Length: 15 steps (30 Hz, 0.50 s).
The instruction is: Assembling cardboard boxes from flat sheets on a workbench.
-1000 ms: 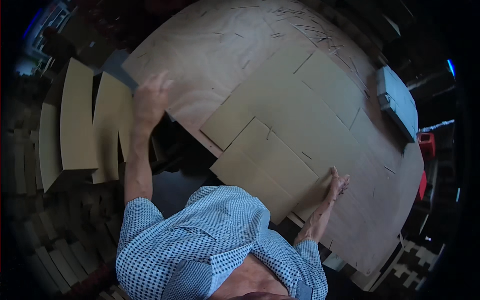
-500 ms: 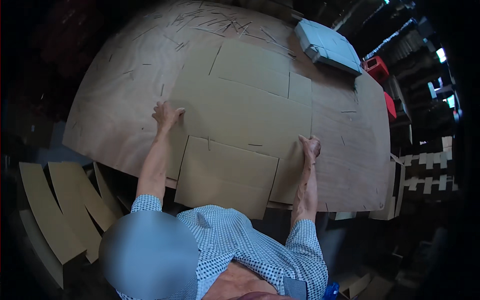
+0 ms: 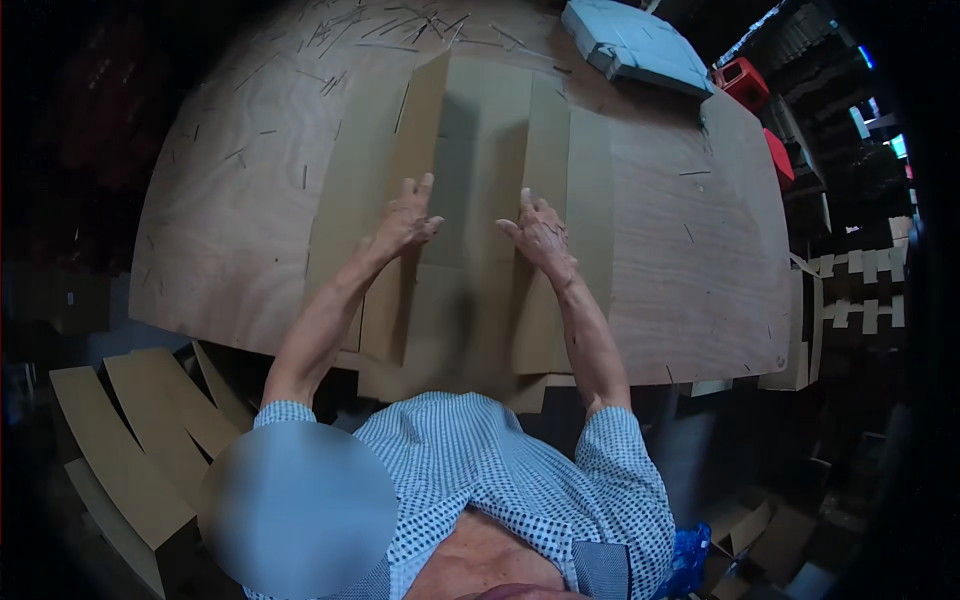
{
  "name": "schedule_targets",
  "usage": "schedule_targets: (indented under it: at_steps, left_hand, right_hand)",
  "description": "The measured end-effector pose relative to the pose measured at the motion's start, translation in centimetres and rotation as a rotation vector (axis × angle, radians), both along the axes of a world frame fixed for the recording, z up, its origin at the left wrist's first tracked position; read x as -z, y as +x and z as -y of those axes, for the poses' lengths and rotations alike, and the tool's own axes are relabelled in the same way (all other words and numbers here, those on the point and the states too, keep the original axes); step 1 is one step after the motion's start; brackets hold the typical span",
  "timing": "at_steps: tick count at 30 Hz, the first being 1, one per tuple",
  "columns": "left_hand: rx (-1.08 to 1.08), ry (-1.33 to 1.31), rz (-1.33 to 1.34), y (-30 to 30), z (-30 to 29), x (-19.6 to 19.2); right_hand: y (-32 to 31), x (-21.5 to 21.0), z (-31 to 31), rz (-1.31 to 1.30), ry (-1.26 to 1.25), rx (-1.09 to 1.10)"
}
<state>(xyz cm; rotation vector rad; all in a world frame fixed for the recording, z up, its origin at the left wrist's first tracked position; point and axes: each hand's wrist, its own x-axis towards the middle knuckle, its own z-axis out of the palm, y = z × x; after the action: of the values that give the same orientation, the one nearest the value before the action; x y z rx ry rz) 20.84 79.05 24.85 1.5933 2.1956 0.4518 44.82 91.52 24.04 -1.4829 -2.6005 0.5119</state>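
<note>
A brown cardboard sheet (image 3: 475,300) lies on the wooden table, its two side panels raised and leaning inward. Against the left raised panel (image 3: 412,130) rests my left hand (image 3: 400,222), open, its fingers reaching over the panel's edge and the thumb apart. My right hand (image 3: 540,237) is likewise open on the right raised panel (image 3: 547,150), fingers stretched forward and thumb pointing inward. Between the hands, the middle of the sheet shows as a shaded strip. Flat cardboard (image 3: 590,190) shows beneath, on either side of the raised panels.
Thin cut strips (image 3: 400,30) are scattered across the far part of the wooden table (image 3: 690,270). A pale blue-grey flat bundle (image 3: 640,45) sits at the far right, near red plastic things (image 3: 742,84). Long cardboard pieces (image 3: 120,430) stand at the lower left.
Both hands have moved inward from the sheet's outer edges, bringing the side panels up off the flat. The view has shifted slightly.
</note>
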Motion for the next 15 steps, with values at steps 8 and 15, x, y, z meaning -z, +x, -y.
schedule_targets:
  at_steps: [8,15]
  left_hand:
    - [0.701,0.084,0.106,-3.8,5.0,-3.7]
    - [1.078,0.165,-0.419,-6.1,5.4,-6.1]
  right_hand:
    - [7.8,-2.9,2.2,0.052,0.356,-0.727]
    - [9.3,-9.1,2.0,0.38,0.015,-0.874]
